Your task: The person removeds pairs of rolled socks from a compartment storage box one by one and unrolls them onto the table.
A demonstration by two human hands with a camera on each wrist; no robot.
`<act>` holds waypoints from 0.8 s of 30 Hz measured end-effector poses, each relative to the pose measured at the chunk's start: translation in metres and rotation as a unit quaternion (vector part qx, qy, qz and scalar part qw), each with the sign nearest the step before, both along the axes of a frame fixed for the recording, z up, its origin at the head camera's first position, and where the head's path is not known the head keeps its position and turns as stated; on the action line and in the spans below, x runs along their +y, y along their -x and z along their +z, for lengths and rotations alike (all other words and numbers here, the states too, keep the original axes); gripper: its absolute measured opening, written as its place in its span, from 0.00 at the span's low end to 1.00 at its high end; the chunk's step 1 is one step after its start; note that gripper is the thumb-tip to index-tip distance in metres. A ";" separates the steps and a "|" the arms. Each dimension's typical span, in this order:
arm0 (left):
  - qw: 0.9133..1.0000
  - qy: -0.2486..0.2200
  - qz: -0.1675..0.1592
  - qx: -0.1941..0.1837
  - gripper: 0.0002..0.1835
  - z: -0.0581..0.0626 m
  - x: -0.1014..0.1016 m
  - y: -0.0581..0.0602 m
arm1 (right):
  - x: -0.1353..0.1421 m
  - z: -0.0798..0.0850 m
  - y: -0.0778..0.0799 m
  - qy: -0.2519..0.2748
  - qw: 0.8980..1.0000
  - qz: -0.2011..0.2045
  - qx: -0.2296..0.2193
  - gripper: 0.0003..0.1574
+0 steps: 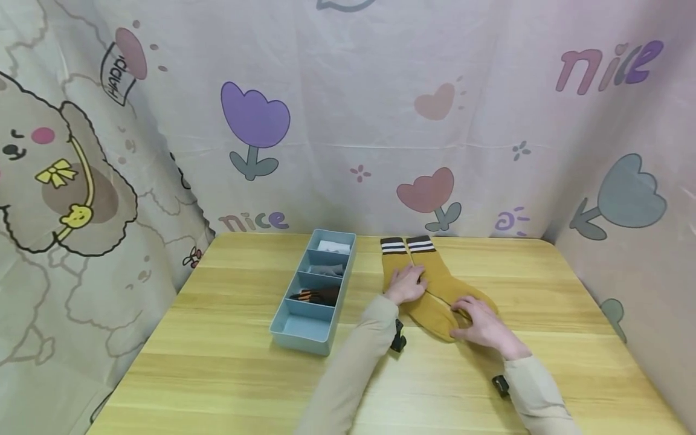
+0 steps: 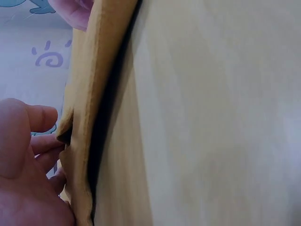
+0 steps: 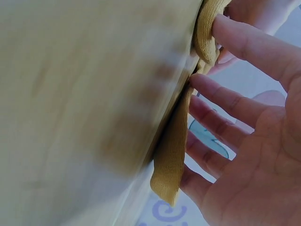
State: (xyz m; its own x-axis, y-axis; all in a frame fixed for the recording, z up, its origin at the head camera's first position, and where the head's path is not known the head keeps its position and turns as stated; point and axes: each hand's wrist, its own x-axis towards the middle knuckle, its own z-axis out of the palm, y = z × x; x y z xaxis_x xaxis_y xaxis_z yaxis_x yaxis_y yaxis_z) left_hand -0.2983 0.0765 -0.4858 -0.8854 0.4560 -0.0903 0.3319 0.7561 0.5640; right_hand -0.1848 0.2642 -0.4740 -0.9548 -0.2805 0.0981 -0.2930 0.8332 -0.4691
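Note:
Two mustard-yellow socks, a near sock (image 1: 432,315) and a far sock (image 1: 438,273), lie flat side by side with dark, white-striped cuffs pointing to the back. My left hand (image 1: 408,285) rests on them around mid-length; the left wrist view shows its thumb and fingers (image 2: 46,141) beside a small raised fold. Over the toe end, my right hand (image 1: 483,321) has its fingers spread. Seen from the right wrist, those fairly straight fingers (image 3: 230,101) touch the yellow knit, and the thumb side lies against a curled-up part.
Left of the socks stands a blue-grey divided box (image 1: 280,326). Its compartments hold a white folded item (image 1: 334,247), a grey item (image 1: 326,270) and a dark brown item with orange stripes (image 1: 321,295); the front one shows its bare bottom. A patterned curtain (image 1: 337,121) hangs behind the wooden table (image 1: 217,362).

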 end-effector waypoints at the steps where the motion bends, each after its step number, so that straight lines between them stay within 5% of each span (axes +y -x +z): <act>1: 1.000 -0.001 0.000 0.002 0.26 -0.001 0.002 0.000 | 0.001 0.000 -0.001 0.002 1.000 -0.001 -0.002 0.33; 7: 1.000 -0.005 0.002 0.026 0.25 -0.002 0.009 -0.004 | 0.008 0.000 -0.003 0.005 1.000 -0.003 -0.007 0.33; 14: 0.992 0.042 0.036 0.116 0.23 0.001 0.011 -0.016 | 0.010 0.001 -0.003 -0.003 1.000 -0.006 -0.010 0.33; 18: 0.993 0.065 0.049 0.084 0.25 0.003 0.011 -0.022 | 0.010 0.003 -0.003 -0.006 1.000 -0.004 -0.008 0.33; 24: 0.995 0.083 0.025 0.052 0.29 0.001 0.016 -0.022 | 0.013 0.003 -0.004 -0.011 1.000 -0.003 -0.007 0.32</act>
